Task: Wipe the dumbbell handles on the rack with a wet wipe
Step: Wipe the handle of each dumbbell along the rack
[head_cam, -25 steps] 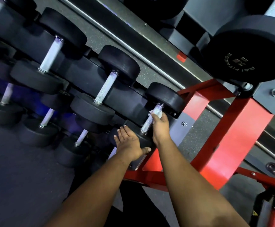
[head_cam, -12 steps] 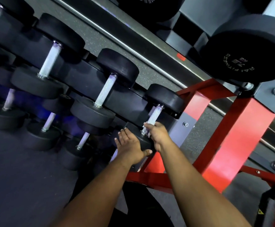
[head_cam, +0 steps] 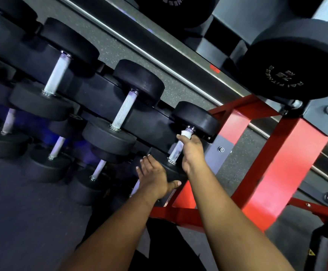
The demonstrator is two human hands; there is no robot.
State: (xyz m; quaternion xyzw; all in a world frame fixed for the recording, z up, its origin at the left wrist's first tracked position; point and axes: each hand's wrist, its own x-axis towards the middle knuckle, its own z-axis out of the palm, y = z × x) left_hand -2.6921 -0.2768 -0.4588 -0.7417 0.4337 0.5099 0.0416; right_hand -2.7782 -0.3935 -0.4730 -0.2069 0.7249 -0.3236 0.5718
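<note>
Speckled dark gym flooring [head_cam: 131,53] runs behind a red-framed rack [head_cam: 288,163] loaded with black round-headed dumbbells. At the rack's end the right hand [head_cam: 191,151] curls around the far end of the knurled dumbbell handle [head_cam: 175,151], a white wet wipe [head_cam: 185,133] pinched under its fingers, just short of the far head [head_cam: 196,119]. Bare knurling shows below the grip, down to the chrome collar at the near head [head_cam: 173,170]. Just beside that, the left hand [head_cam: 153,180] lies flat on the near head — fingers straight, thumb spread, holding nothing. Further along from the grip sit a second handle [head_cam: 123,111] and a third [head_cam: 57,73] — both untouched.
</note>
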